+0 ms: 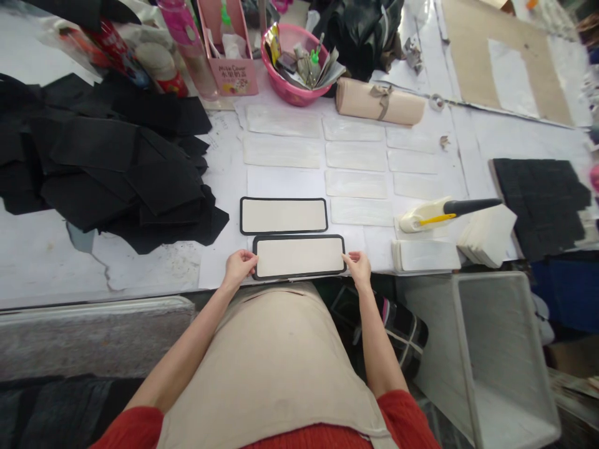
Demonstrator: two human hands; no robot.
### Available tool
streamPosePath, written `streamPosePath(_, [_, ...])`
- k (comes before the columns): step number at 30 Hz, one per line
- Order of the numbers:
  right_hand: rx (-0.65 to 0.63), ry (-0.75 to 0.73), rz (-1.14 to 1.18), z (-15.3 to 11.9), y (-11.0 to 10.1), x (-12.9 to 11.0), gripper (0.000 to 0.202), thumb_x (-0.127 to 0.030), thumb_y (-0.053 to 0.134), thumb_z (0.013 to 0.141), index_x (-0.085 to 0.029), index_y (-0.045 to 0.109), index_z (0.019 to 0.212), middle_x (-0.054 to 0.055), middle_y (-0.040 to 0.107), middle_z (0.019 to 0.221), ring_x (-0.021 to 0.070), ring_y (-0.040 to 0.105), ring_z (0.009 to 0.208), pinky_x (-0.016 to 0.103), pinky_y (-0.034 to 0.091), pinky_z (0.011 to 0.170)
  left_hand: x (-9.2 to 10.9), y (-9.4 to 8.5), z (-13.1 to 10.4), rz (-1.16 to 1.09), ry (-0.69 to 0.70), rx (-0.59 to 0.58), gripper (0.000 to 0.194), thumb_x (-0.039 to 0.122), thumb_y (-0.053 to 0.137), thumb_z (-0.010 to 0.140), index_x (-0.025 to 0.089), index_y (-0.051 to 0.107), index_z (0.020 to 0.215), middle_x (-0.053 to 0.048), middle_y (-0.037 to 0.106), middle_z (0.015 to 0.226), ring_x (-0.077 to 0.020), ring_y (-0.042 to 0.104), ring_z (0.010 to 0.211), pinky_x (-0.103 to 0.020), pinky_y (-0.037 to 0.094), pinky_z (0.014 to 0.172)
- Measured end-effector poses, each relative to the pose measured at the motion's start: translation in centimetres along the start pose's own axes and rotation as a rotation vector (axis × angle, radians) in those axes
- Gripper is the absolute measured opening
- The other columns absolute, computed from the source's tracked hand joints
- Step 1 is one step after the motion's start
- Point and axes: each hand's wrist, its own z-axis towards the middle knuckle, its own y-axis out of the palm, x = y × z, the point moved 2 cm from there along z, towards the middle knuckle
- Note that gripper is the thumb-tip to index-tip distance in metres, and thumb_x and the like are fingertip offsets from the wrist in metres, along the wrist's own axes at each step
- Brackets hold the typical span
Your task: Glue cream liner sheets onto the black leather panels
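A cream rectangular panel with a black border (300, 256) lies along the front edge of the table. My left hand (240, 267) pinches its left end between thumb and fingers. At the opposite end, my right hand (358, 267) grips the right edge in the same way. Just behind it rests a second bordered panel (283, 216), touched by neither hand. Several pale translucent rectangular sheets (356, 156) are laid out in rows farther back.
Black cut pieces (103, 156) are heaped at left. To the right are a glue tub (416, 218) with a yellow-handled brush (437, 219), stacked white pieces (428, 255) and a black stack (538, 199). A pink basin (292, 90) stands behind; a grey bin (505, 349) sits below right.
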Motion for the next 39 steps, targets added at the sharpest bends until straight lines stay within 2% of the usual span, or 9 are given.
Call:
streamPosePath(3, [0.144, -0.120, -0.159, -2.0, 0.1, -1.7, 0.040, -0.047, 0.051, 0.089, -0.015, 0.066, 0.108, 0.014, 0.069, 0.110, 0.0253, 0.064, 0.093, 0.040, 0.050, 0.084, 0.6, -0.8, -0.9, 0.147, 0.080, 0.029, 0.021, 0.038, 0.064, 0.069, 0.019, 0.058, 0.075, -0.001, 0.062, 0.059, -0.0167, 0.060, 0.050, -0.026, 0.045, 0.047])
streamPosePath(7, [0.023, -0.539, -0.231, -4.7, 4.7, -6.4, 0.045, -0.032, 0.034, 0.100, -0.016, 0.052, 0.138, 0.013, 0.051, 0.145, 0.0249, 0.040, 0.139, 0.044, 0.034, 0.111, 2.7, 0.6, -2.3, 0.540, 0.561, 0.193, 0.027, 0.032, 0.051, 0.087, 0.018, 0.065, 0.105, -0.012, 0.071, 0.105, -0.0250, 0.067, 0.100, -0.038, 0.052, 0.088])
streamPosePath(10, [-0.135, -0.778, -0.315, -5.9, 9.1, -9.4, 0.051, -0.028, 0.033, 0.101, -0.017, 0.036, 0.151, 0.008, 0.035, 0.158, 0.0214, 0.021, 0.150, 0.045, 0.018, 0.121, 3.2, 3.9, -2.5, 0.792, 0.906, -0.015, 0.046, 0.023, 0.041, 0.092, 0.012, 0.054, 0.134, -0.017, 0.051, 0.145, -0.0267, 0.042, 0.139, -0.045, 0.033, 0.114])
streamPosePath(12, [-0.191, -0.866, -0.356, -6.1, 11.2, -10.6, 0.053, -0.031, 0.034, 0.102, -0.017, 0.031, 0.153, 0.007, 0.030, 0.160, 0.0216, 0.018, 0.151, 0.045, 0.011, 0.123, 2.6, 5.6, -2.0, 0.941, 0.999, -0.122, 0.055, 0.023, 0.041, 0.092, 0.008, 0.042, 0.145, -0.018, 0.039, 0.154, -0.0271, 0.027, 0.147, -0.047, 0.022, 0.120])
streamPosePath(17, [-0.223, -0.919, -0.383, -6.0, 12.6, -10.9, 0.057, -0.036, 0.033, 0.103, -0.015, 0.024, 0.155, 0.007, 0.022, 0.163, 0.0217, 0.012, 0.152, 0.047, 0.005, 0.124, 0.3, 6.4, -0.7, 1.068, 1.038, -0.156, 0.069, 0.034, 0.042, 0.094, 0.006, 0.023, 0.154, -0.018, 0.024, 0.160, -0.0277, 0.013, 0.151, -0.050, 0.011, 0.122])
streamPosePath(23, [-0.218, -0.899, -0.370, -6.3, 12.3, -10.8, 0.058, -0.037, 0.034, 0.102, -0.015, 0.025, 0.155, 0.007, 0.021, 0.163, 0.0215, 0.011, 0.152, 0.047, 0.005, 0.124, 0.1, 6.1, -0.6, 1.071, 1.036, -0.160, 0.070, 0.035, 0.042, 0.094, 0.007, 0.021, 0.155, -0.018, 0.023, 0.161, -0.0276, 0.012, 0.151, -0.051, 0.011, 0.122])
streamPosePath(30, [-0.124, -0.689, -0.386, -4.5, 9.3, -7.0, 0.061, -0.041, 0.035, 0.101, -0.015, 0.025, 0.155, 0.011, 0.026, 0.161, 0.0259, 0.014, 0.151, 0.052, 0.006, 0.122, 0.3, 6.1, -0.6, 1.116, 1.024, -0.177, 0.072, 0.038, 0.044, 0.094, 0.006, 0.021, 0.155, -0.018, 0.020, 0.161, -0.0276, 0.009, 0.151, -0.050, 0.008, 0.122])
streamPosePath(34, [-0.135, -0.678, -0.398, -3.2, 7.6, -4.8, 0.065, -0.046, 0.036, 0.100, -0.015, 0.023, 0.156, 0.011, 0.026, 0.161, 0.0258, 0.015, 0.151, 0.052, 0.005, 0.123, 0.3, 6.0, -0.6, 1.120, 0.985, -0.197, 0.076, 0.040, 0.046, 0.093, 0.008, 0.018, 0.156, -0.018, 0.018, 0.162, -0.0281, 0.008, 0.151, -0.051, 0.007, 0.122])
streamPosePath(39, [-0.132, -0.665, -0.406, -2.9, 7.5, -4.3, 0.067, -0.047, 0.035, 0.100, -0.014, 0.022, 0.156, 0.010, 0.023, 0.162, 0.0249, 0.014, 0.152, 0.050, 0.004, 0.123, 0.4, 6.1, -0.7, 1.138, 0.983, -0.203, 0.078, 0.044, 0.046, 0.093, 0.007, 0.019, 0.155, -0.018, 0.017, 0.162, -0.0280, 0.007, 0.151, -0.050, 0.006, 0.122])
